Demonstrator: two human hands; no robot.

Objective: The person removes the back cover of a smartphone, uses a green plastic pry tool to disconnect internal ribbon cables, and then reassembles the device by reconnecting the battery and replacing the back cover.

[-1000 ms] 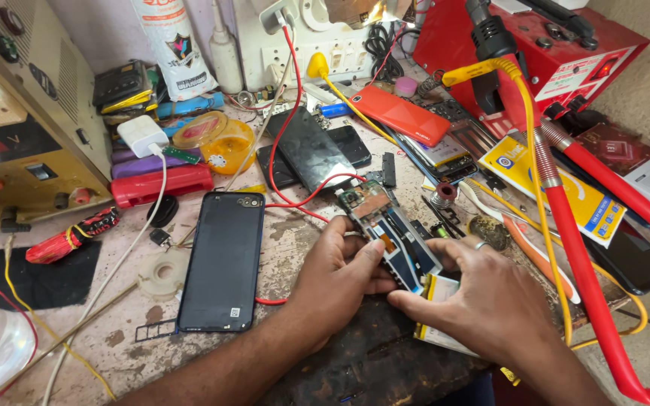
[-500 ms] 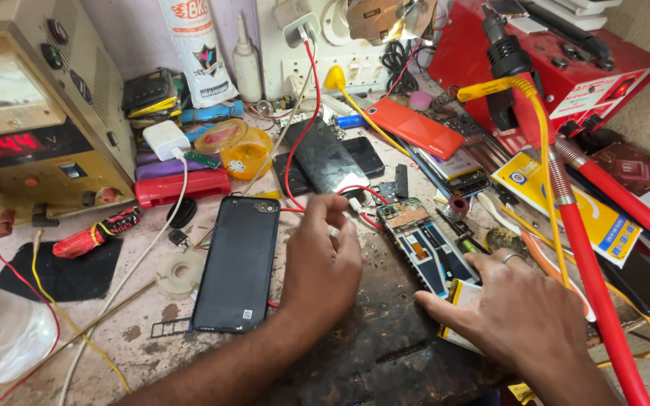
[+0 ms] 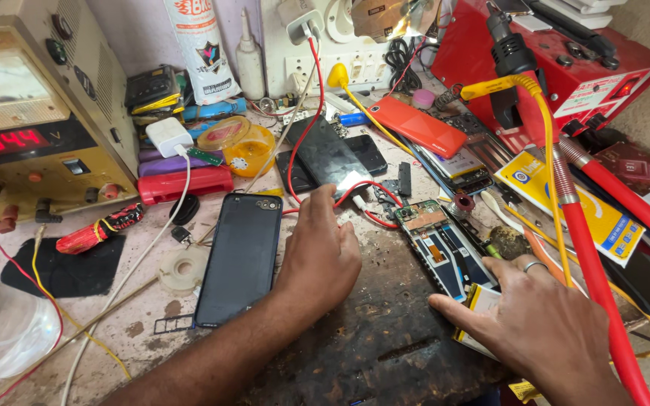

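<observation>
Two hands flat, left hand (image 3: 323, 252) beside black phone (image 3: 239, 257), right hand (image 3: 539, 327) on opened phone (image 3: 445, 252)

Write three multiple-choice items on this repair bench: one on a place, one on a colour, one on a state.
1. The black phone back cover lies where?
A. beside the left hand
B. on the red box
C. under the right hand

2. The flat slim phone near the wall sockets is
A. green
B. orange-red
C. white

3. The opened phone with bare circuit board is
A. closed up
B. lying open on the bench
C. held in the air

Answers: 1 A, it sits beside that hand; 2 B, its shell is orange-red; 3 B, its insides are exposed.
</observation>
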